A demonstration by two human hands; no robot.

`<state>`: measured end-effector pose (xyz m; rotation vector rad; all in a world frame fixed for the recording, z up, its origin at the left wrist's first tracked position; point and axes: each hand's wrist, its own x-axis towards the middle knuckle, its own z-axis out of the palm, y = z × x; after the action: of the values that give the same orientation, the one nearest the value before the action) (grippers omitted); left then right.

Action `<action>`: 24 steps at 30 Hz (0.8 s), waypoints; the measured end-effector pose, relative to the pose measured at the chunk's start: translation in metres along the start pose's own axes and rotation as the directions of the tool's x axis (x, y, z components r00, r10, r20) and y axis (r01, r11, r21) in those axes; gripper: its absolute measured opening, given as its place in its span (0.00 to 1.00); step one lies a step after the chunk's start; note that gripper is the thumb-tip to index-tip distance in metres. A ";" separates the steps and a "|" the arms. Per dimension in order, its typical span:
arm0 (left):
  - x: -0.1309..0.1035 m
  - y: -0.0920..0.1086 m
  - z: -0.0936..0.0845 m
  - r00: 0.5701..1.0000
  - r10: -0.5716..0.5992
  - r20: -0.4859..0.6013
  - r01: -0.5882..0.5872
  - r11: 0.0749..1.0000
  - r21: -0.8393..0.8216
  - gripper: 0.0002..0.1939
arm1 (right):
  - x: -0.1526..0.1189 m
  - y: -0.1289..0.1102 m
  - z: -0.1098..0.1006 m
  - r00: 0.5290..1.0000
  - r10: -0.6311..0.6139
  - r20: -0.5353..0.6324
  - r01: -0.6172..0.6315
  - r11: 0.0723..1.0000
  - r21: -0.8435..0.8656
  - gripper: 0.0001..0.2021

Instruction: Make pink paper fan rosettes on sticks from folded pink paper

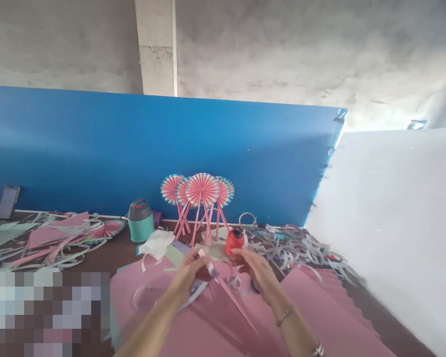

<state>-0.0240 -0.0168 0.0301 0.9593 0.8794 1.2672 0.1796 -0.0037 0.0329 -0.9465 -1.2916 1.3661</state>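
Observation:
My left hand (pixel 190 270) pinches the upper end of a narrow folded pink paper strip (pixel 230 296), whitish near my fingers, which slants down to the right over the pink sheets (pixel 193 327). My right hand (pixel 255 267) is to the right of the strip, fingers apart and loosely bent, with nothing visible in them. Its fingertips come close to a red thread spool (pixel 235 242); whether they touch it I cannot tell. Behind the spool, several round pleated paper fans (pixel 202 189) with pink stick handles stand against the blue panel.
Curled paper offcuts (pixel 293 248) are heaped at the right, with more scraps (pixel 63 238) at the left. A teal and grey flask (pixel 141 223) stands beside a white tissue (pixel 157 244). A phone (pixel 8 202) leans on the blue panel (pixel 96 148). A white board (pixel 401 218) closes the right side.

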 end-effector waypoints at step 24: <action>-0.006 -0.014 0.007 0.980 -0.151 0.133 0.146 0.988 0.045 0.17 | -0.005 0.008 0.010 0.913 0.338 0.226 -0.339 0.940 -0.038 0.08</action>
<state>-0.0128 -0.0242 0.0199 0.9773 0.8529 1.0498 0.1697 -0.0100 0.0254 -1.0715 -1.3376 1.7892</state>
